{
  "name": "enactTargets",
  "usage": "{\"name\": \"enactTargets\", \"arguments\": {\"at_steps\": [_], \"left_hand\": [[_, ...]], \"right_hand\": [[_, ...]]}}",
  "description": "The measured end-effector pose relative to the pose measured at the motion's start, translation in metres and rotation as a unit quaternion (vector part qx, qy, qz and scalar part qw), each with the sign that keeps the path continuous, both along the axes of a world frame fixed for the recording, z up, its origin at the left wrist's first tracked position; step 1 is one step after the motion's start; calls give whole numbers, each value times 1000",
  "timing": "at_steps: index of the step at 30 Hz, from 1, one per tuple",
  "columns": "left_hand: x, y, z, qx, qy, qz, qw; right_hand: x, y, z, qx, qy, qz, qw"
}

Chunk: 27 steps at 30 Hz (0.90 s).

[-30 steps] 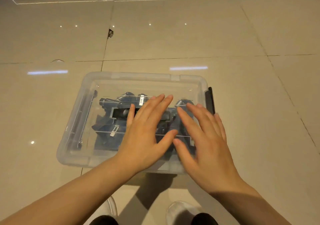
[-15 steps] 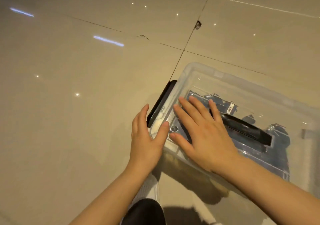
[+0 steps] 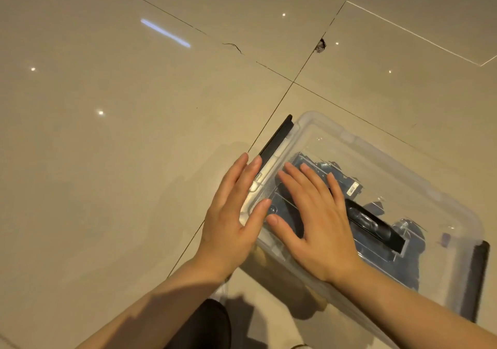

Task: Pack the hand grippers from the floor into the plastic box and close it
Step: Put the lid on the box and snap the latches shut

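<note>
A clear plastic box (image 3: 419, 176) stands on the tiled floor at the right, its see-through lid on top. Several dark blue hand grippers (image 3: 403, 241) show through the lid inside it. A black handle (image 3: 376, 227) lies across the lid's middle. My right hand (image 3: 314, 219) lies flat on the lid near its left end, fingers straight. My left hand (image 3: 234, 214) rests at the box's left end, fingers straight beside the black latch (image 3: 277, 139), thumb on the lid's edge. A second black latch (image 3: 476, 281) sits at the right end.
Glossy beige floor tiles (image 3: 121, 160) spread to the left and behind the box, with a chipped spot (image 3: 320, 45) at a tile joint. My knee in dark cloth (image 3: 207, 327) and a pale shoe tip are at the bottom edge.
Both hands slid from the lid's middle to its left end over the last second, and my view swung left. Since half a second ago the hands have hardly moved.
</note>
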<state>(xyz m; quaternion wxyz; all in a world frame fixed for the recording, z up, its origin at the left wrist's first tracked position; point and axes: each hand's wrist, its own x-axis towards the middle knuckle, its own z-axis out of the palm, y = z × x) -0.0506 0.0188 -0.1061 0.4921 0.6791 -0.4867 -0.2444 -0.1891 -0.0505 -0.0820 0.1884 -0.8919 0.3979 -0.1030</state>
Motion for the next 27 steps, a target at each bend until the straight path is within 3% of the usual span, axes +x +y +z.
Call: {"name": "enactTargets", "arguments": {"at_steps": [4,10,21,27], "left_hand": [[3,-4,2,21,62,13,998],[9,-7,2,3,66,-9,998],[20,-31,10,17,-155,-63,986],[22,-75,6,119,-214,-147,958]], "right_hand": [[0,0,-1,0,0,0,1000],[0,0,-2,-1,0,-5,1000],[2,0,-1,23,-2,0,1000],[4,-4,-2,31,-18,-4,999]]}}
